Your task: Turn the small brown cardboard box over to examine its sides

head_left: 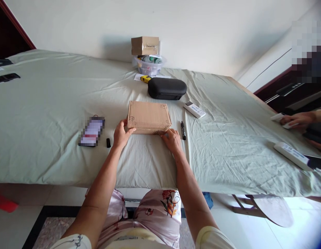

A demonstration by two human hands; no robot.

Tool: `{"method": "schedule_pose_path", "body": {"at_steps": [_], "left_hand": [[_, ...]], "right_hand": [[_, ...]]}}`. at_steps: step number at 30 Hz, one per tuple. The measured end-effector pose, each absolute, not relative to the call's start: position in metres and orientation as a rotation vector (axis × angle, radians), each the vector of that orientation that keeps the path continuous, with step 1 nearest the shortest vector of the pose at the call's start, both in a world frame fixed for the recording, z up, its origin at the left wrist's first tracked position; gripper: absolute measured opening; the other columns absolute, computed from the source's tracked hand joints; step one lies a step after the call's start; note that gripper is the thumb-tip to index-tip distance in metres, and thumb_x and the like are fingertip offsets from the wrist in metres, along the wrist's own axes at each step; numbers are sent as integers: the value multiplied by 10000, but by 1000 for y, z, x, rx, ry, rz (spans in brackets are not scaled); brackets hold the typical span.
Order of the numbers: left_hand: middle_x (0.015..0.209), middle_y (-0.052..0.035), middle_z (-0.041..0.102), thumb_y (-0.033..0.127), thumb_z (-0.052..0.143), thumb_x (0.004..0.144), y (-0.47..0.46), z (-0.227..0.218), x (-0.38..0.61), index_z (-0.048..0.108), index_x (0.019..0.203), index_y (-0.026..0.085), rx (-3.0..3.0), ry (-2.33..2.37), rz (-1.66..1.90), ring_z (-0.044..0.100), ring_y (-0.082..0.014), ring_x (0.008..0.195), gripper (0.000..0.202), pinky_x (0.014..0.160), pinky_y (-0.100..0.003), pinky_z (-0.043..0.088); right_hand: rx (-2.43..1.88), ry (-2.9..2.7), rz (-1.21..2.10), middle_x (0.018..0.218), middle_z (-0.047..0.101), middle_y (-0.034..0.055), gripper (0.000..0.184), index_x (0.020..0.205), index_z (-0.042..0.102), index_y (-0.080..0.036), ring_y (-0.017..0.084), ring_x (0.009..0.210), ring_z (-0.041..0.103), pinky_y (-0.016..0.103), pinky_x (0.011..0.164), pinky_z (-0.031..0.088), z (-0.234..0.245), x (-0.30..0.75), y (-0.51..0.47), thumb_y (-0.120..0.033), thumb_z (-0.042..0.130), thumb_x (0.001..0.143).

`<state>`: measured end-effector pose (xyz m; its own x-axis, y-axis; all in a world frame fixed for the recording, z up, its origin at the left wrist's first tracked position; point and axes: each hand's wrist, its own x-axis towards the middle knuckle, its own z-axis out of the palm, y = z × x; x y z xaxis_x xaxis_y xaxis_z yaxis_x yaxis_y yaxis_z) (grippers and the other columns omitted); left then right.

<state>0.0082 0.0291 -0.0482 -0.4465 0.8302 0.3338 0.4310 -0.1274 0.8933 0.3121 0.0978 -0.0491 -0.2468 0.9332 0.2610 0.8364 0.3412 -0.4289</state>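
A closed brown cardboard box (148, 117) lies flat on the pale green cloth of the table (46, 114), in front of me. My left hand (122, 133) grips its near left corner, thumb on the front edge. At the near right corner my right hand (172, 139) rests with fingers curled against the box's front side. Both hands touch the box.
A phone (92, 131) and a small black cap (108, 142) lie left of the box, a black marker (183, 130) and a white remote (194, 109) to its right. Behind are a black case (167, 88), a plastic bowl (149, 65) and another carton (145, 45). Another person's hand (296, 120) is at the right edge.
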Motion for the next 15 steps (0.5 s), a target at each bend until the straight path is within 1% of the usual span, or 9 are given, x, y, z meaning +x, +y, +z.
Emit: {"method": "schedule_pose_path", "body": {"at_steps": [3,5,7,9,11,12,13,15], "left_hand": [[1166,-143,822,301,951,778,27,-46,8,704,1193,233,1509,1989,1421,768,-376,1150,487,1073,-564,584],[1123,-153,823,257,965,759,26,-46,9,725,1161,227,1577,2106,1280,759,-401,1143,470,1068,-579,568],[1123,-176,817,241,950,781,25,-47,11,734,1115,210,1612,2186,1167,749,-417,1160,399,1067,-587,556],[1132,-202,806,288,928,820,25,-49,14,730,1053,192,1610,2225,1122,734,-429,1191,320,1072,-588,548],[1134,-214,795,353,915,836,25,-52,19,718,1038,184,1598,2233,1159,717,-437,1224,328,1094,-592,533],[1160,-219,791,375,914,833,25,-54,22,713,1075,179,1591,2228,1204,711,-440,1241,371,1108,-594,525],[1212,-232,784,384,913,828,25,-56,26,703,1151,169,1585,2218,1254,704,-445,1262,442,1121,-597,517],[1325,-271,753,385,922,811,27,-58,35,647,1331,134,1582,2202,1324,690,-462,1305,640,1135,-602,511]], "right_hand": [[-1563,-2166,252,1250,786,134,150,1038,761,-231,301,1164,653,446,1003,522,-49,311,96,-292,669,937],[-1560,-2165,261,1243,786,126,143,1034,761,-233,297,1168,654,446,1007,521,-48,311,95,-293,668,943],[-1569,-2152,274,1243,786,126,134,1025,759,-235,302,1171,655,449,1002,522,-48,312,96,-296,677,938],[-1573,-2129,287,1237,786,127,119,1001,753,-238,304,1160,660,452,991,525,-49,312,97,-306,689,927],[-1558,-2082,307,1174,792,121,112,949,731,-241,298,1111,671,449,967,530,-50,311,97,-345,711,915],[-1541,-2045,326,1116,794,112,138,922,710,-243,291,1069,678,444,946,534,-51,309,97,-379,731,905],[-1518,-1995,354,1056,794,100,186,905,686,-246,281,1019,683,436,922,536,-52,306,96,-416,757,888],[-1482,-1885,426,1000,794,80,283,921,648,-249,263,945,689,417,879,540,-54,298,93,-469,807,845]]}}
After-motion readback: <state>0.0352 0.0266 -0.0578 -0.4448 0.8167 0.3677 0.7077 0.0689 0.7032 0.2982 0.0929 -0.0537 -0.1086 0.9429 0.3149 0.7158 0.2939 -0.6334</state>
